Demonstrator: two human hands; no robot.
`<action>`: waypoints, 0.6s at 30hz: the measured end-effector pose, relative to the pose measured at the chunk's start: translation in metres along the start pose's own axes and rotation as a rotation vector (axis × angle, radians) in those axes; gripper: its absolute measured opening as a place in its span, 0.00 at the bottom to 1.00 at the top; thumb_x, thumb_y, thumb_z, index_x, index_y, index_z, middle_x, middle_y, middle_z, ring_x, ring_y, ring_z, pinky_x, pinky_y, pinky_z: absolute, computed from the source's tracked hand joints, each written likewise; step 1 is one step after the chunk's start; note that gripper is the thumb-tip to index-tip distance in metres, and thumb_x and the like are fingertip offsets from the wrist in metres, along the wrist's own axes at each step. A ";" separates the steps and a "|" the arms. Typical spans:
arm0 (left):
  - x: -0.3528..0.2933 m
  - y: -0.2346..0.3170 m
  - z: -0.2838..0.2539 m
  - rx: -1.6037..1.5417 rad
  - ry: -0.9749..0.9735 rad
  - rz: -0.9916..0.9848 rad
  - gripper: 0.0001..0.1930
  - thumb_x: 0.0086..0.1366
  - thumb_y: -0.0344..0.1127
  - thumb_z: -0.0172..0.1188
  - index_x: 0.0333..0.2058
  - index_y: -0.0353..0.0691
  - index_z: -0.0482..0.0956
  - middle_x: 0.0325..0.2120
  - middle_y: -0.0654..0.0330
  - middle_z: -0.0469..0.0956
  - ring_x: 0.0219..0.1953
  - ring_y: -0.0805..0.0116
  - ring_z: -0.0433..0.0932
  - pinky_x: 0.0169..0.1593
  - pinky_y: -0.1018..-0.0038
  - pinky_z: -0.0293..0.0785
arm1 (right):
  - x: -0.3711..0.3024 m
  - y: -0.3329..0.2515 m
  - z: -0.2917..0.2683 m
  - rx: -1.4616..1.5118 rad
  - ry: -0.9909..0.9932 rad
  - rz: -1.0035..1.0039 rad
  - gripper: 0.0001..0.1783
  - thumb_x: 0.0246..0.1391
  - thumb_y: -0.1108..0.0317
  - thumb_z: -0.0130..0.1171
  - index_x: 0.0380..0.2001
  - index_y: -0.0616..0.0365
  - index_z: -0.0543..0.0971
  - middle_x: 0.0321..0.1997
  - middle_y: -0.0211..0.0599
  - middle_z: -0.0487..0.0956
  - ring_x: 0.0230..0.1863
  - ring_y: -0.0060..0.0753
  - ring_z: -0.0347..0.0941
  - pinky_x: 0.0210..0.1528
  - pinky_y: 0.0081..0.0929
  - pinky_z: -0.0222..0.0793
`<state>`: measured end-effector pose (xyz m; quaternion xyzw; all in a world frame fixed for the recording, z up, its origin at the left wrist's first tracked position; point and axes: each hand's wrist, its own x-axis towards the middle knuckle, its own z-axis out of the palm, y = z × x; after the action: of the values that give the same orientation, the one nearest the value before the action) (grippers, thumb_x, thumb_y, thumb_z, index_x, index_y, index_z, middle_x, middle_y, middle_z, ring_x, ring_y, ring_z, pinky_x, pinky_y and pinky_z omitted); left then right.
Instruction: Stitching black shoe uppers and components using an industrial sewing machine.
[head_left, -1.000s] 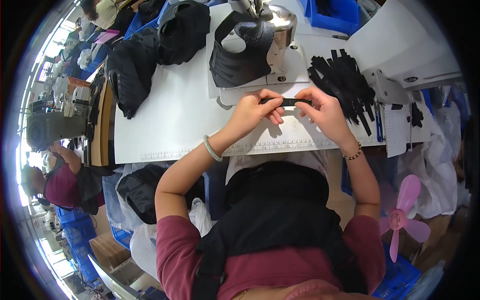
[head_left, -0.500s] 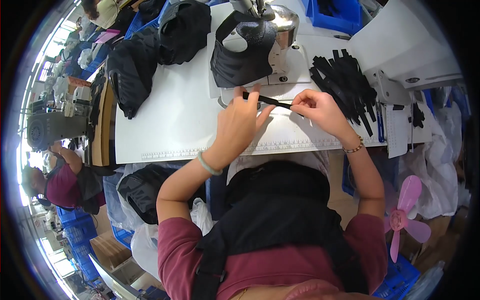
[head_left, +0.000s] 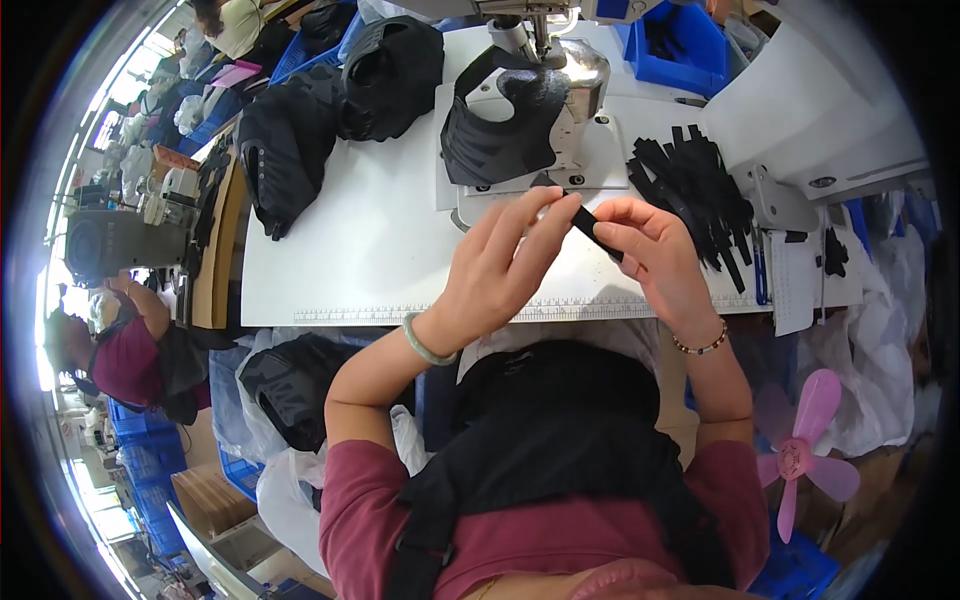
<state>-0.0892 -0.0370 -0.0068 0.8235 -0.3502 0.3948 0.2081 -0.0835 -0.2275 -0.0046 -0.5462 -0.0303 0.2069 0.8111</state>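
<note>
Between my two hands is a short black strap [head_left: 588, 222], slanting down to the right over the white sewing table. My left hand [head_left: 508, 252] pinches its upper part between thumb and fingers. The lower end is gripped by the thumb and forefinger of my right hand [head_left: 650, 245]. Just beyond my fingers, a black cap [head_left: 500, 140] sits at the sewing machine [head_left: 575, 130], under the needle area, with its rounded opening toward the left. To the right of my right hand lies a pile of cut black straps [head_left: 690, 195].
Two more black caps [head_left: 285, 150] rest on the table's left side. A blue bin [head_left: 680, 45] stands at the back right. Blue-handled scissors [head_left: 761, 265] lie near the right edge. A pink fan [head_left: 797, 458] is at lower right; another person [head_left: 130, 350] sits far left.
The strap has turned from nearly level to a steeper slant. My hands have drawn closer together, and my right hand has turned and lowered slightly.
</note>
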 end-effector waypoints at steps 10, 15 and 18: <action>0.012 0.013 0.009 -0.868 0.054 -0.557 0.10 0.52 0.20 0.60 0.36 0.32 0.77 0.28 0.60 0.76 0.27 0.77 0.75 0.31 0.83 0.72 | 0.002 0.013 0.018 -0.167 0.106 -0.569 0.04 0.51 0.77 0.58 0.32 0.60 0.74 0.27 0.19 0.71 0.24 0.04 0.59 0.25 0.06 0.54; 0.010 0.011 0.013 -0.805 0.073 -0.572 0.09 0.51 0.20 0.60 0.34 0.33 0.77 0.26 0.60 0.76 0.26 0.77 0.75 0.31 0.82 0.72 | 0.008 0.020 0.022 -0.143 0.123 -0.603 0.04 0.51 0.77 0.57 0.31 0.59 0.74 0.27 0.21 0.72 0.24 0.05 0.60 0.24 0.06 0.55; 0.009 0.006 0.015 -0.751 0.088 -0.557 0.09 0.51 0.20 0.59 0.33 0.33 0.77 0.24 0.61 0.75 0.26 0.78 0.75 0.31 0.82 0.72 | 0.011 0.020 0.022 -0.152 0.106 -0.601 0.05 0.51 0.77 0.57 0.33 0.59 0.73 0.28 0.22 0.73 0.25 0.06 0.63 0.24 0.06 0.55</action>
<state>-0.0828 -0.0539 -0.0082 0.7362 -0.2255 0.2043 0.6045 -0.0860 -0.1977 -0.0153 -0.5821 -0.1633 -0.0737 0.7931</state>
